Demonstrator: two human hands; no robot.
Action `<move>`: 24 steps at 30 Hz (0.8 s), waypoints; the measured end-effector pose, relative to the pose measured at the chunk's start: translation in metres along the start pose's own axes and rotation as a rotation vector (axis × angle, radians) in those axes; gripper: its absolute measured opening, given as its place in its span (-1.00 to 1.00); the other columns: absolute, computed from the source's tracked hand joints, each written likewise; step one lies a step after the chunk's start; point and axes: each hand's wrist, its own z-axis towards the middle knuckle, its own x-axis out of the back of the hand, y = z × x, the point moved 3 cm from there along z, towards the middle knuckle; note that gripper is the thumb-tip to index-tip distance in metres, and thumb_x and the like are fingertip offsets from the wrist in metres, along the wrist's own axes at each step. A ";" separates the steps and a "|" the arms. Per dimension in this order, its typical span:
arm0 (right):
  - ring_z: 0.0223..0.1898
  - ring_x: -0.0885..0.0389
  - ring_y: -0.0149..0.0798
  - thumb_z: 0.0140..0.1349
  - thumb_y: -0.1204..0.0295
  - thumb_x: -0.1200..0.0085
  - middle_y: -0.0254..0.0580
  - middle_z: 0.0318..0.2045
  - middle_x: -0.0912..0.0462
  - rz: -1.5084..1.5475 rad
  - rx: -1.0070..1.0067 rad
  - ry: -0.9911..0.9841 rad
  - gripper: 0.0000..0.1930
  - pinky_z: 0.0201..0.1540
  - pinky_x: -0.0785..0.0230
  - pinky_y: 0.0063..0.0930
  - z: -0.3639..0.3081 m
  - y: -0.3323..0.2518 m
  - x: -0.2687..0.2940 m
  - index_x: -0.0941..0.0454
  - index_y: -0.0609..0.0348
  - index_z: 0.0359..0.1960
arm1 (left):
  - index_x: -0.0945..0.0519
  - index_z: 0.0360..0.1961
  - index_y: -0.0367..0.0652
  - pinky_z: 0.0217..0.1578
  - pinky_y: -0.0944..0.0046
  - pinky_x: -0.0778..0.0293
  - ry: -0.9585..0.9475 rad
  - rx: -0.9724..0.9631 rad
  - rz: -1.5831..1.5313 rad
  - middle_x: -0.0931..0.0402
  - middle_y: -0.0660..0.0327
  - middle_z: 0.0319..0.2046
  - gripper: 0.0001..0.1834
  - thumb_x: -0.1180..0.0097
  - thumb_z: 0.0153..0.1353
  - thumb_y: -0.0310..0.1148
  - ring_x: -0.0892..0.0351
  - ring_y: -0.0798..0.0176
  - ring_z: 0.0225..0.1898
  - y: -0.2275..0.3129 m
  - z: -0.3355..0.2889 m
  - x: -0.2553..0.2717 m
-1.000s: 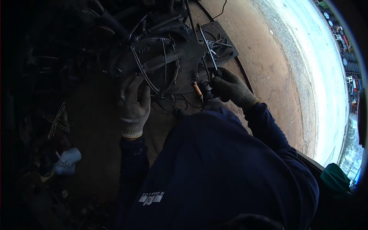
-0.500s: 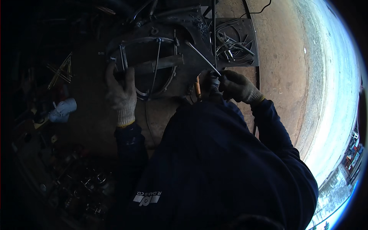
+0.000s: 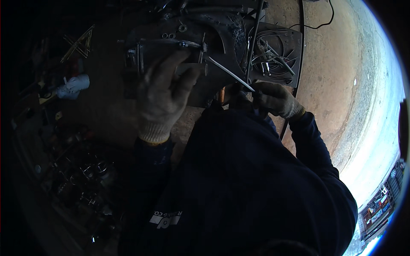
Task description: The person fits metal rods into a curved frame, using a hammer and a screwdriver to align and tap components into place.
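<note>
My left hand (image 3: pixel 164 96), in a knitted work glove, is raised over a dark metal frame (image 3: pixel 140 57) with its fingers apart and nothing seen in them. It hides much of the frame's lower side. A flat metal bar (image 3: pixel 200 69) shows just past its fingertips. My right hand (image 3: pixel 277 100), gloved too, is closed at the near end of a thin pale metal rod (image 3: pixel 230 74), which slants up and left toward the frame. What else is inside that fist is too dark to make out. An orange-brown piece (image 3: pixel 221 94) stands left of it.
Loose rings (image 3: pixel 183 28) lie on the dark metal worktable (image 3: pixel 188 100) behind the frame. Rods, a clamp-like tool and cable fill a tray (image 3: pixel 294 49) at the right. Thin brass-coloured rods (image 3: pixel 81 42) and a whitish bundle (image 3: pixel 73 86) are at the left.
My left hand has let go of the frame's left side and moved right and upward, over its middle. My right hand keeps the rod. The whole view has shifted a little.
</note>
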 end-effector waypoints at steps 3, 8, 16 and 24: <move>-0.35 -0.81 -0.25 0.44 0.27 -0.10 -0.03 -0.17 -0.76 -0.064 0.030 -0.092 -0.49 -0.29 -0.69 -0.45 0.000 -0.008 -0.004 -0.46 0.35 0.31 | -0.70 -0.05 -0.18 -0.39 0.42 -0.61 -0.247 0.230 -0.391 -0.72 0.22 -0.29 -0.72 -0.31 0.36 -0.22 -0.70 0.40 -0.38 0.012 0.015 -0.013; -0.39 -0.80 -0.23 0.41 0.29 -0.13 0.00 -0.20 -0.76 -0.047 0.049 -0.101 -0.52 -0.34 -0.70 -0.43 -0.007 -0.011 -0.012 -0.51 0.41 0.23 | -0.72 -0.13 -0.26 -0.46 0.47 -0.51 -0.379 0.563 -0.728 -0.69 0.27 -0.38 -0.82 -0.22 0.41 -0.36 -0.62 0.51 -0.43 0.000 0.021 -0.010; -0.39 -0.79 -0.24 0.41 0.36 -0.13 0.07 -0.12 -0.74 0.160 -0.025 -0.011 -0.43 -0.33 -0.73 -0.43 -0.025 0.001 -0.015 -0.36 0.50 0.34 | -0.66 -0.03 -0.29 -0.46 0.48 -0.42 -0.005 0.535 -0.490 -0.65 0.26 -0.33 -0.73 -0.29 0.35 -0.35 -0.52 0.54 -0.43 -0.010 0.025 0.038; -0.31 -0.75 -0.34 0.47 0.23 -0.14 -0.16 -0.25 -0.71 0.054 -0.124 0.097 -0.44 -0.31 -0.66 -0.50 -0.019 -0.002 -0.015 -0.40 0.39 0.34 | -0.59 0.15 -0.27 -0.06 0.22 -0.61 0.267 0.486 -0.005 -0.65 0.05 -0.08 -0.50 -0.35 0.31 -0.16 -0.68 0.17 -0.07 -0.049 -0.010 0.052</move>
